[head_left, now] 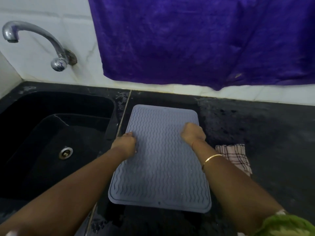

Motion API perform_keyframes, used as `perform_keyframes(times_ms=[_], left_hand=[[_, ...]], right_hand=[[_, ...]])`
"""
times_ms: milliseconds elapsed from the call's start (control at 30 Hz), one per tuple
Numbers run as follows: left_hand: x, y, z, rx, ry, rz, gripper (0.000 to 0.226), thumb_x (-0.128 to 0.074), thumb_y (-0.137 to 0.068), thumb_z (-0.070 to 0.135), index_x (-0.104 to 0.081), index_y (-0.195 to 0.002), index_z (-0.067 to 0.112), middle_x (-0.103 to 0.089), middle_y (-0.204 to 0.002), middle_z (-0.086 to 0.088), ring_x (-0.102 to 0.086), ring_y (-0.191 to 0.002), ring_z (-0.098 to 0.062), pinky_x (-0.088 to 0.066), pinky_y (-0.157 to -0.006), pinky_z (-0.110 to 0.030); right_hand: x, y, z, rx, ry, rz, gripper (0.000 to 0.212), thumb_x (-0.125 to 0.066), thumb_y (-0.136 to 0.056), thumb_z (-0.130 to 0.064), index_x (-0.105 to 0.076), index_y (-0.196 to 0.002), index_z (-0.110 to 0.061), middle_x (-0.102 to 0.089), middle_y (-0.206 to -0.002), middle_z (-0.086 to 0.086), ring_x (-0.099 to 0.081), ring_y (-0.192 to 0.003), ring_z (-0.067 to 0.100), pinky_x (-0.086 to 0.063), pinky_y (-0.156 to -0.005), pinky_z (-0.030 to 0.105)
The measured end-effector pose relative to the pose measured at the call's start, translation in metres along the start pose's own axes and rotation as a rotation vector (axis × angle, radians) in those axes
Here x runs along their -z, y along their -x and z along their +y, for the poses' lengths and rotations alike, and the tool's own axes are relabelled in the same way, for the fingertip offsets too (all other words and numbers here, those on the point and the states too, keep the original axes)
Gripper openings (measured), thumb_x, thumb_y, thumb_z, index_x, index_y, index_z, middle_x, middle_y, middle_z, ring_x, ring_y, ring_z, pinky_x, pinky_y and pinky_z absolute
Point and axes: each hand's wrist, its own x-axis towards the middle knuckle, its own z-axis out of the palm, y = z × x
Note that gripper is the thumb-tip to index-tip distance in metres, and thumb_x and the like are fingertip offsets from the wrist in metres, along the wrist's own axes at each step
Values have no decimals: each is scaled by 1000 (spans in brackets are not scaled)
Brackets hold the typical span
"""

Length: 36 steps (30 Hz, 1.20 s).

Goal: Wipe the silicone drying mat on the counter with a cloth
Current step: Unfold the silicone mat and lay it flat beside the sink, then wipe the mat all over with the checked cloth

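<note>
The grey-blue rectangular silicone drying mat [160, 160], ribbed with wavy ridges and rounded at the corners, lies flat on the black stone counter [265, 126] between my two hands. My left hand [125, 143] is curled closed on its left edge and my right hand [193, 132] pinches shut on its right edge. The checked pink-and-white cloth [235, 157] lies crumpled just right of my right wrist, untouched, and the black sink [56, 133] sits left of my left hand.

One head-worn wide camera looks forward and steeply down, close over the bench [255, 133], facing the wall behind its far edge.
</note>
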Motion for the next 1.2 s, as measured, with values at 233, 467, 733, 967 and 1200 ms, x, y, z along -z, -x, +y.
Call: perform_keyframes(times_ms=[233, 467, 733, 967, 1200], left_hand=[[1, -1, 25, 140, -127, 27, 55, -51, -95, 18, -32, -143, 0, -32, -144, -14, -34, -132, -30, -36, -107, -40], [5, -2, 17, 110, -44, -9, 53, -55, -92, 19, -39, -140, 3, -36, -139, -14, -44, -124, -29, -45, -101, -41], [15, 2, -5, -57, 113, -53, 49, -74, -79, 28, -58, -121, 8, -49, -125, -8, -52, -112, -23, -47, -92, -32], [15, 0, -12, -123, 87, -107, 69, -83, -68, 35, -54, -125, 9, -48, -126, -7, -51, -113, -21, -47, -93, -31], [6, -3, -21, -199, 92, -55, 71, -83, -66, 38, -55, -125, 11, -45, -132, -7, -47, -119, -22, -45, -101, -37]], right_hand=[[15, 24, 62, -232, 251, 9, 47, -54, -90, -31, -47, -131, -11, -37, -139, 16, -38, -125, 34, -41, -97, 46], [-3, 43, 96, -220, 279, 30, 43, -50, -91, -18, -38, -132, -14, -37, -132, 19, -45, -119, 38, -47, -90, 45], [15, 46, 84, -109, 39, 252, 30, -50, -87, -4, -50, -116, -4, -49, -123, 24, -48, -112, 43, -46, -87, 45], [14, 50, 0, 180, -95, 494, 27, -45, -89, -2, -55, -112, -10, -52, -114, 16, -49, -104, 35, -41, -67, 33], [-53, 58, -55, 321, 7, 108, 52, -50, -92, -26, -35, -141, -18, -41, -139, 14, -41, -125, 35, -37, -104, 46]])
